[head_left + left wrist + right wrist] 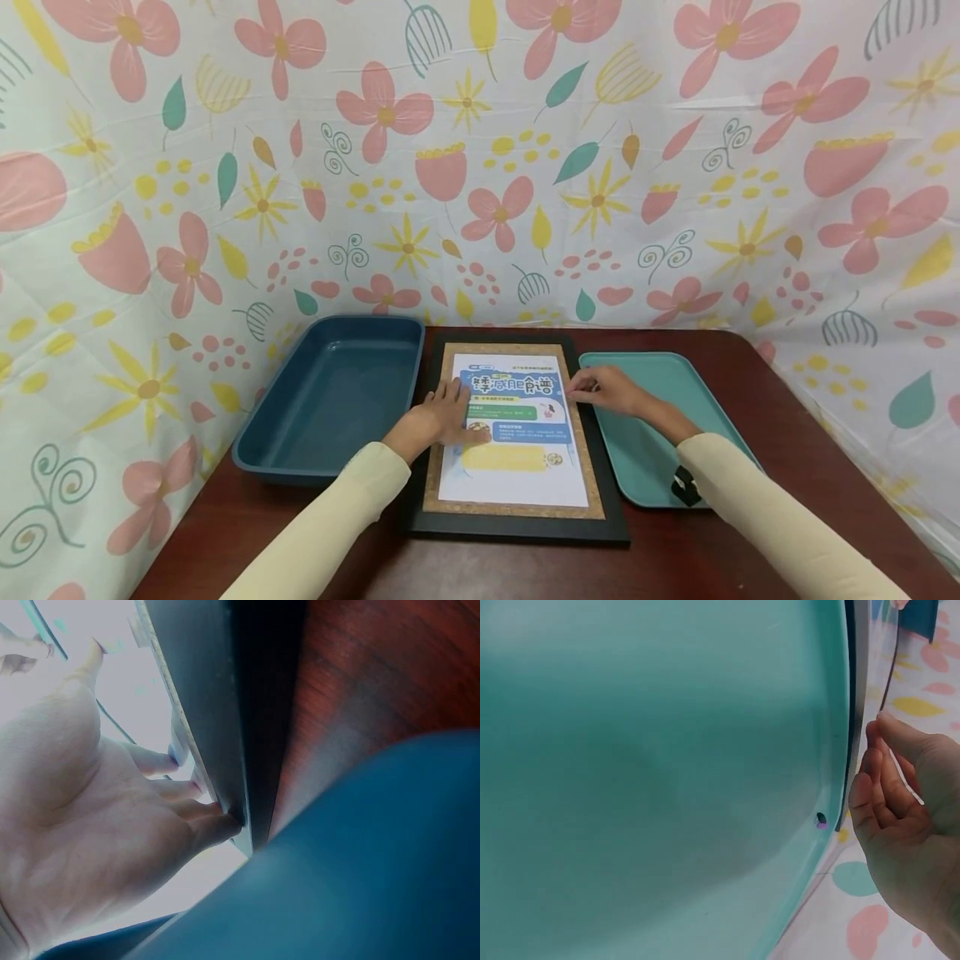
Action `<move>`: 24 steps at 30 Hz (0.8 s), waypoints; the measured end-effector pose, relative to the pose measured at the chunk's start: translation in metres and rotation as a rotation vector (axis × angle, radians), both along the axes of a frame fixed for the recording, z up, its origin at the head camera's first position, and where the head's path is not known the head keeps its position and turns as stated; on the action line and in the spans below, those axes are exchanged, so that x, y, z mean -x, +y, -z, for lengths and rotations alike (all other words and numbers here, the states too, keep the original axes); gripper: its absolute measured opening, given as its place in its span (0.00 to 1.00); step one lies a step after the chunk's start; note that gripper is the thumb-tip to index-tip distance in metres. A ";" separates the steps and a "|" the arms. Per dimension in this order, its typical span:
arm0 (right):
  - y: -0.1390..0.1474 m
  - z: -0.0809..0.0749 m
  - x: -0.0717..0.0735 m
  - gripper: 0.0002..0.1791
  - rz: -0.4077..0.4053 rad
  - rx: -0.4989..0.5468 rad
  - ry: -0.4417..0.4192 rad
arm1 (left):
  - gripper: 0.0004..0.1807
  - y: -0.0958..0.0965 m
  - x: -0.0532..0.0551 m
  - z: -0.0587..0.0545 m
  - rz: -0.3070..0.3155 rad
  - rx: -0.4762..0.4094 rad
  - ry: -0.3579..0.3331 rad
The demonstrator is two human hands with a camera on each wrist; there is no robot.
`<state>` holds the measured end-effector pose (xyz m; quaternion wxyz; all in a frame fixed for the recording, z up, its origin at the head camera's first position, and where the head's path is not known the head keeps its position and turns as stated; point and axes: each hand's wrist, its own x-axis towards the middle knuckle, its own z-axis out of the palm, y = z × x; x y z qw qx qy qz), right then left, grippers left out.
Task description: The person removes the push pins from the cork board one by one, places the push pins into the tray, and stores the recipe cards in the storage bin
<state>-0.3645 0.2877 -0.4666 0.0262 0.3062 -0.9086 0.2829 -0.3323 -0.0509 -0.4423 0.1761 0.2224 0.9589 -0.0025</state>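
A printed sheet [510, 487] with coloured panels lies on a cork board [596, 492] with a black frame [525, 532]. Spread over its left side, my left hand [442, 417] presses the paper with straight fingers. In the left wrist view, the fingertips of this left hand [112, 795] reach the board's edge. At the sheet's right edge, upper half, my right hand [609, 390] has its thumb and index fingertips together. The right wrist view shows the same right hand [911, 802] pinching there; whatever tiny thing lies between the fingertips is hidden.
A deep blue bin [337, 400] stands left of the board. To the right, beneath my right forearm, lies a shallow teal tray [637, 467]. It holds a tiny purple item [821, 821]. A flowered cloth [480, 208] hangs behind the dark red table [817, 433].
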 end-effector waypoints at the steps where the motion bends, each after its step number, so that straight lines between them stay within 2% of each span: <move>1: 0.001 0.000 0.000 0.05 0.009 -0.003 0.001 | 0.54 0.000 0.000 0.000 0.001 0.001 -0.001; 8: 0.010 0.003 0.000 0.05 0.043 -0.012 0.023 | 0.55 0.000 0.003 0.003 -0.002 0.010 0.004; 11: 0.012 0.004 0.000 0.04 0.072 -0.022 0.031 | 0.57 0.000 0.011 0.012 0.000 0.011 0.010; 15: 0.016 0.004 -0.001 0.04 0.083 -0.031 0.046 | 0.60 0.000 0.013 0.015 0.001 0.014 0.015; 18: 0.020 0.005 -0.002 0.04 0.072 -0.013 0.067 | 0.59 0.001 0.007 0.006 -0.007 0.011 0.006; 24: 0.030 0.008 -0.003 0.04 0.058 0.009 0.115 | 0.56 0.001 0.000 0.000 0.001 0.013 0.014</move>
